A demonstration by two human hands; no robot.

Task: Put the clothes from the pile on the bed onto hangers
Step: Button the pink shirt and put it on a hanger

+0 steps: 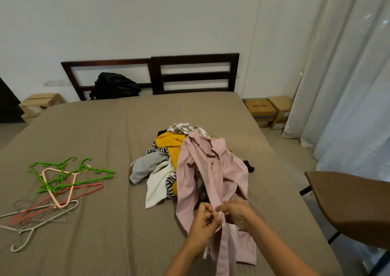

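A pink shirt [213, 170] lies stretched from the top of the clothes pile [166, 159] toward me on the bed [105, 128]. My left hand [203, 220] and my right hand [237, 211] both pinch the shirt's front edge, close together near the bed's front. The pile holds yellow, grey, white and striped garments. Several hangers [57, 187], green, pink and grey, lie tangled at the left of the bed, well away from both hands.
A black bag [115, 85] leans on the dark headboard [194, 73]. A brown chair [354, 204] stands at the right beside the bed. Cardboard boxes [268, 111] sit by the curtains [348, 75], and another box [40, 103] at the far left.
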